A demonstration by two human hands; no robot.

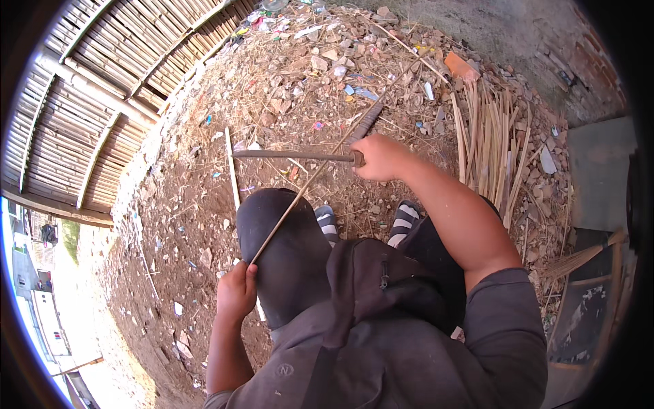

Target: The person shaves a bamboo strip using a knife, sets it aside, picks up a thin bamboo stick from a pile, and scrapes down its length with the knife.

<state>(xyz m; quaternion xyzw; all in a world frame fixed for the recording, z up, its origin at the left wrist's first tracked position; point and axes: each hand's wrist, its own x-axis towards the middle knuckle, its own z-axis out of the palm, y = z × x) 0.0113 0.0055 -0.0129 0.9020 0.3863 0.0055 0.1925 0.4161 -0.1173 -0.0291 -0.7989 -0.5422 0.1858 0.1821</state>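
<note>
My left hand (236, 292) is closed round the near end of a long thin stick (283, 219), beside my left knee. The stick slants away across the knee to the far right. My right hand (381, 157) grips a long knife (293, 155) by its handle, which the fingers mostly hide. Its dark narrow blade points left and crosses the stick; I cannot tell whether they touch. Just beyond my right hand lies a dark brown, rod-like piece (366, 123), along the line of the stick. A pale strip (232, 167) lies on the ground left of the blade tip.
A bundle of split bamboo strips (492, 146) lies right of my right arm. Beyond it is an orange brick piece (461, 67). Rubble and litter cover the ground (272, 123). A bamboo fence (102, 102) stands at left, a wall (531, 41) at far right.
</note>
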